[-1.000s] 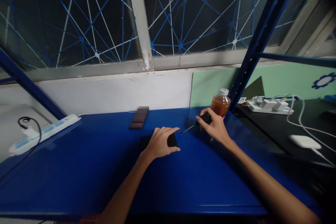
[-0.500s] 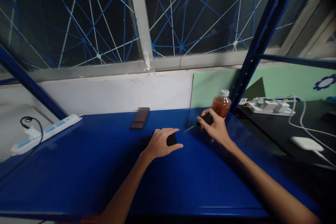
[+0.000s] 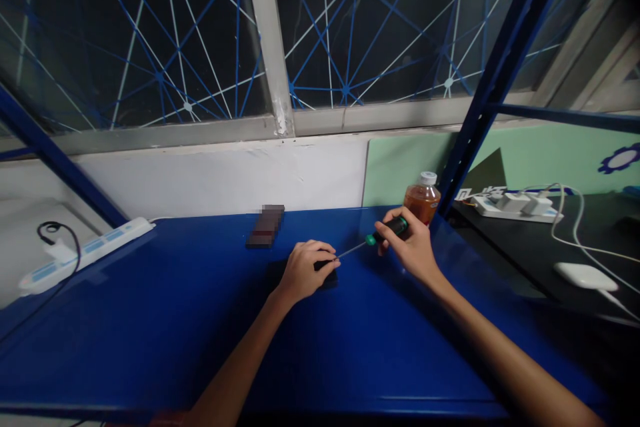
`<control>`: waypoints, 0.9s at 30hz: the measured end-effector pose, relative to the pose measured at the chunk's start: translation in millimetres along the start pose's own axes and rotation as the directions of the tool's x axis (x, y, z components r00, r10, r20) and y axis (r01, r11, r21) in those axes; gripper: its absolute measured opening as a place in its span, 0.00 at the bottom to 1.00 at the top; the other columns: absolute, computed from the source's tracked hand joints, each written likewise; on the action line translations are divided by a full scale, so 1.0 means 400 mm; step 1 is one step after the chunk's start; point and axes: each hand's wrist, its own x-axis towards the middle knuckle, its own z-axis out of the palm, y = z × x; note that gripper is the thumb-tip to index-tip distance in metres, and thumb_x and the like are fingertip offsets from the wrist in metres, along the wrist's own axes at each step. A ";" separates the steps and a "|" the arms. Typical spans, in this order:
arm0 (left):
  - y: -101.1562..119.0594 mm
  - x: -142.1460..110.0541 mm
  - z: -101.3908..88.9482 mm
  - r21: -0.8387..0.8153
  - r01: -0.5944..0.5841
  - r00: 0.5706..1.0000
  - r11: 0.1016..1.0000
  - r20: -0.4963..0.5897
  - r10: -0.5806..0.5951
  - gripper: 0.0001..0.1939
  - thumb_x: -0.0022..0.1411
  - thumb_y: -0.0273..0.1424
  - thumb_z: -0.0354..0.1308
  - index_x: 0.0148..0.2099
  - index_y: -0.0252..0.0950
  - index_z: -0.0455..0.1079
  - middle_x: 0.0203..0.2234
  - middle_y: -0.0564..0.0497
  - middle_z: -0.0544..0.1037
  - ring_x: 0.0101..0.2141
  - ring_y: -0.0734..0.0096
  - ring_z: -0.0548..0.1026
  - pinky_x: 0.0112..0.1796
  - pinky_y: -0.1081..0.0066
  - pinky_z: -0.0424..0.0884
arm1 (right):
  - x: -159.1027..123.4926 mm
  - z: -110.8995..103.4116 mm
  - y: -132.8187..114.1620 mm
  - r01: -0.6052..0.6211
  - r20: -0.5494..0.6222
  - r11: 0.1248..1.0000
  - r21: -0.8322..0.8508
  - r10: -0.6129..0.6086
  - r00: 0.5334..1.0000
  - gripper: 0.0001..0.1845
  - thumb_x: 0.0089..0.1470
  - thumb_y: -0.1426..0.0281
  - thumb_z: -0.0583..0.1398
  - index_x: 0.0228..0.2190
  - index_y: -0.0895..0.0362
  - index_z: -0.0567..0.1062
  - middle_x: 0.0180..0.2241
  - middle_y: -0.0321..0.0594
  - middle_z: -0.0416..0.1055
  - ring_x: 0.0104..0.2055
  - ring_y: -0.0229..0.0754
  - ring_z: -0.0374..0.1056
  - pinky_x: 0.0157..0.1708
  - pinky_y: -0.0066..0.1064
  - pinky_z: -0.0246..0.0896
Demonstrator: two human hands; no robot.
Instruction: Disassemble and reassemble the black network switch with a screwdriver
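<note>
My right hand (image 3: 407,243) is closed around the black and green handle of a screwdriver (image 3: 387,232), whose thin metal shaft points left and slightly down. At the far end of the shaft, the thumb and fingertips of my left hand (image 3: 306,272) pinch together on the tip. Whether a small part sits between those fingertips is too small to tell. Below the left hand lies a flat black object (image 3: 329,277) on the blue table (image 3: 360,347); the hand covers most of it, and its kind is unclear.
A dark, partly blurred-out flat object (image 3: 266,227) lies near the wall. Behind my right hand stands a bottle of amber drink (image 3: 423,199). White power strips are at left (image 3: 90,253) and right (image 3: 517,208), with cables. A white charger (image 3: 585,275) rests on the black side table.
My left thumb and fingers have closed from apart to a pinch at the screwdriver's tip. The screwdriver has shifted slightly left, and more of its green collar shows.
</note>
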 end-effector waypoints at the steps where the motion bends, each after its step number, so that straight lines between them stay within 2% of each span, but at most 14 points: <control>1: 0.001 0.000 0.000 -0.007 -0.002 1.000 1.000 -0.002 0.002 0.05 0.60 0.34 0.60 0.36 0.43 0.77 0.39 0.53 0.80 0.40 0.65 0.75 0.44 0.61 0.66 | 0.000 0.000 0.000 0.000 -0.003 1.000 0.000 0.000 1.000 0.12 0.53 0.63 0.62 0.31 0.55 0.64 0.18 0.29 0.65 0.14 0.36 0.67 0.15 0.26 0.59; 12: 0.001 0.002 0.001 -0.042 -0.024 0.998 0.999 -0.054 0.021 0.04 0.60 0.30 0.61 0.34 0.41 0.77 0.35 0.54 0.80 0.37 0.67 0.76 0.42 0.64 0.66 | -0.003 0.001 -0.002 0.011 -0.034 1.000 0.015 -0.011 0.999 0.11 0.52 0.63 0.62 0.31 0.53 0.65 0.17 0.28 0.65 0.14 0.37 0.66 0.16 0.27 0.59; 20: 0.003 0.003 -0.002 -0.023 -0.032 0.999 0.999 -0.031 0.031 0.04 0.61 0.32 0.60 0.36 0.41 0.76 0.36 0.53 0.80 0.37 0.66 0.75 0.42 0.63 0.66 | -0.011 0.005 0.002 0.023 -0.046 0.999 -0.031 -0.025 0.999 0.11 0.52 0.63 0.62 0.31 0.53 0.65 0.16 0.28 0.66 0.15 0.37 0.66 0.17 0.28 0.61; 27: 0.014 0.004 -0.009 0.000 -0.042 0.999 0.999 0.007 0.042 0.08 0.65 0.31 0.55 0.37 0.42 0.76 0.37 0.53 0.80 0.38 0.66 0.75 0.42 0.63 0.65 | -0.015 0.004 -0.007 0.036 -0.058 0.997 -0.069 -0.040 0.998 0.11 0.53 0.62 0.61 0.31 0.52 0.65 0.17 0.29 0.66 0.16 0.37 0.67 0.19 0.29 0.62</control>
